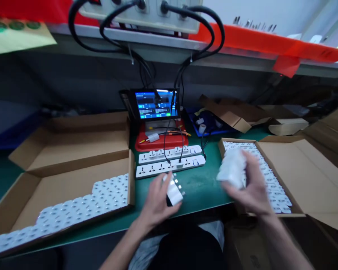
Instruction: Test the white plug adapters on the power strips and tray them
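Observation:
My left hand (157, 200) is closed round a short row of white plug adapters (174, 191), with metal pins pointing to the right. It is over the green table, just in front of the power strips. My right hand (250, 183) grips a group of white plug adapters (233, 168), smeared by motion, at the left edge of the right cardboard box (298, 202). Rows of white adapters (273, 183) fill part of that box. More white adapters (81, 206) stand in rows along the near side of the left cardboard box (73, 168).
Two white power strips (171, 165) lie across the green table (202, 191). Behind them are a red tray (162, 142) with a white adapter and cables, and a lit screen (156, 104). A blue tray (222, 129) sits behind right. Black cables (146, 63) hang from the shelf.

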`<action>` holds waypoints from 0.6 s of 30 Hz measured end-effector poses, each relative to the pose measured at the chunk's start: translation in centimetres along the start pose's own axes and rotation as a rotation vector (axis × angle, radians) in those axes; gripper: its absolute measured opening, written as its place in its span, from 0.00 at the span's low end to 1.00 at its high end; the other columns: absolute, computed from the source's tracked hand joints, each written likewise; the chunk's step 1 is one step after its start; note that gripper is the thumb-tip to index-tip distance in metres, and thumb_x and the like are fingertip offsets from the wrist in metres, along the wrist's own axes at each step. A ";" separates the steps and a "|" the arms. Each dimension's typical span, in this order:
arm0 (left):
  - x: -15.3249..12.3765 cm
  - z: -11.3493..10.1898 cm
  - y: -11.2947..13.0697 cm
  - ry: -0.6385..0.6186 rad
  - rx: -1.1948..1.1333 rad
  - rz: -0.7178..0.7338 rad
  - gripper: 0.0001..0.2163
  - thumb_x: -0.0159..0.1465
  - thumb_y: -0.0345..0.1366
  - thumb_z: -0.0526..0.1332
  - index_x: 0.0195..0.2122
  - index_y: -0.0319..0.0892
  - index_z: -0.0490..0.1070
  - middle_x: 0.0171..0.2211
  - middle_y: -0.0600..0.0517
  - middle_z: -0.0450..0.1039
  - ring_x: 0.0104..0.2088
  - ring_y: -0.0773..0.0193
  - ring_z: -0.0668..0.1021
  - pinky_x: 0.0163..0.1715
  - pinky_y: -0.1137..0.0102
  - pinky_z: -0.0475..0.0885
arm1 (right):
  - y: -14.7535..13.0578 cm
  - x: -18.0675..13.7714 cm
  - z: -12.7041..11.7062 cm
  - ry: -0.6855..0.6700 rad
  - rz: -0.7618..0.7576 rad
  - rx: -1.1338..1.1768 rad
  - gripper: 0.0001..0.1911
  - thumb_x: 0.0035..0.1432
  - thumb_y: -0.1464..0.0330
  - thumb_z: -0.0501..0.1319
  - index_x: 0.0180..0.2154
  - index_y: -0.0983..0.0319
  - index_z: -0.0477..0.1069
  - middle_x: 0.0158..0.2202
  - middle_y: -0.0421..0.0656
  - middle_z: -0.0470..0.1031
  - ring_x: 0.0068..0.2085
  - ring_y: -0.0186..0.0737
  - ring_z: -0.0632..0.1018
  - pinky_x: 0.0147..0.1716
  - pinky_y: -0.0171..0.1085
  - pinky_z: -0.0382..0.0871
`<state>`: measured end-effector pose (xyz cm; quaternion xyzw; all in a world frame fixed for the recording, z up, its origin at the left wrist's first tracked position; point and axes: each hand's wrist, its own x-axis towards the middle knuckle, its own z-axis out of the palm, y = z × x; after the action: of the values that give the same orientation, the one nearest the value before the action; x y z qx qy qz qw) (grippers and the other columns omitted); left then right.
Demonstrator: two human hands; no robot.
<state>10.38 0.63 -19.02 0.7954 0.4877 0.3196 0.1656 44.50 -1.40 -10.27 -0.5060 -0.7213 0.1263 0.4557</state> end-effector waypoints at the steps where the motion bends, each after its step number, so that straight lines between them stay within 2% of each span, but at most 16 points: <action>1: -0.7 1.6 -0.2 -0.036 0.053 0.034 0.46 0.57 0.44 0.77 0.74 0.34 0.63 0.65 0.32 0.70 0.65 0.35 0.74 0.64 0.40 0.73 | -0.1 -1.1 1.1 -0.069 -0.022 0.003 0.50 0.62 0.61 0.74 0.77 0.53 0.52 0.71 0.54 0.60 0.70 0.64 0.67 0.69 0.60 0.68; 3: -2.1 4.1 -0.7 -0.110 0.118 0.062 0.47 0.59 0.43 0.75 0.77 0.39 0.58 0.67 0.32 0.68 0.65 0.34 0.74 0.64 0.38 0.71 | 0.1 -3.1 4.5 -0.239 -0.082 0.021 0.52 0.58 0.62 0.74 0.77 0.51 0.53 0.70 0.54 0.61 0.69 0.66 0.68 0.68 0.61 0.68; 5: -3.1 5.5 -1.3 -0.131 0.135 0.059 0.52 0.59 0.42 0.74 0.80 0.43 0.48 0.70 0.32 0.63 0.69 0.33 0.69 0.67 0.37 0.65 | 0.4 -4.4 8.2 -0.369 -0.154 0.033 0.56 0.57 0.63 0.74 0.79 0.50 0.49 0.71 0.56 0.58 0.70 0.68 0.67 0.66 0.63 0.69; 7: -3.6 5.7 -1.6 -0.126 0.124 0.041 0.56 0.60 0.41 0.73 0.82 0.46 0.37 0.74 0.32 0.58 0.73 0.32 0.64 0.70 0.35 0.59 | 0.5 -5.0 11.2 -0.458 -0.218 0.048 0.58 0.57 0.63 0.73 0.80 0.49 0.46 0.73 0.57 0.55 0.71 0.70 0.65 0.66 0.65 0.68; 9: -3.7 5.3 -1.7 -0.109 0.085 0.022 0.56 0.62 0.37 0.70 0.82 0.46 0.31 0.74 0.32 0.58 0.73 0.34 0.64 0.71 0.35 0.57 | 0.5 -4.9 12.9 -0.534 -0.246 0.099 0.59 0.56 0.62 0.74 0.80 0.49 0.45 0.75 0.57 0.53 0.73 0.70 0.63 0.68 0.66 0.66; 12: -3.1 4.0 -1.4 -0.100 -0.025 0.027 0.55 0.61 0.35 0.68 0.81 0.46 0.31 0.70 0.33 0.62 0.70 0.36 0.68 0.69 0.36 0.63 | 0.7 -4.1 13.5 -0.617 -0.157 0.263 0.61 0.54 0.62 0.76 0.80 0.51 0.47 0.76 0.56 0.53 0.75 0.66 0.61 0.72 0.62 0.62; 15: -2.7 2.4 -0.4 -0.110 -0.144 0.033 0.60 0.52 0.35 0.73 0.81 0.48 0.37 0.69 0.36 0.62 0.69 0.33 0.68 0.68 0.35 0.66 | 1.6 -3.9 13.0 -0.647 0.062 0.467 0.62 0.53 0.60 0.78 0.80 0.52 0.48 0.79 0.55 0.50 0.78 0.63 0.57 0.76 0.61 0.53; 18: -2.6 0.8 1.4 -0.066 -0.236 0.023 0.58 0.50 0.32 0.72 0.80 0.49 0.42 0.71 0.36 0.57 0.71 0.33 0.66 0.69 0.36 0.67 | 2.4 -4.6 12.4 -0.659 0.260 0.703 0.70 0.49 0.56 0.82 0.81 0.50 0.42 0.81 0.54 0.48 0.79 0.62 0.55 0.78 0.62 0.47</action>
<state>11.00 -2.23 -19.70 0.7861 0.4316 0.3503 0.2702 36.59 -0.76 -21.13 -0.3407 -0.6718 0.5707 0.3268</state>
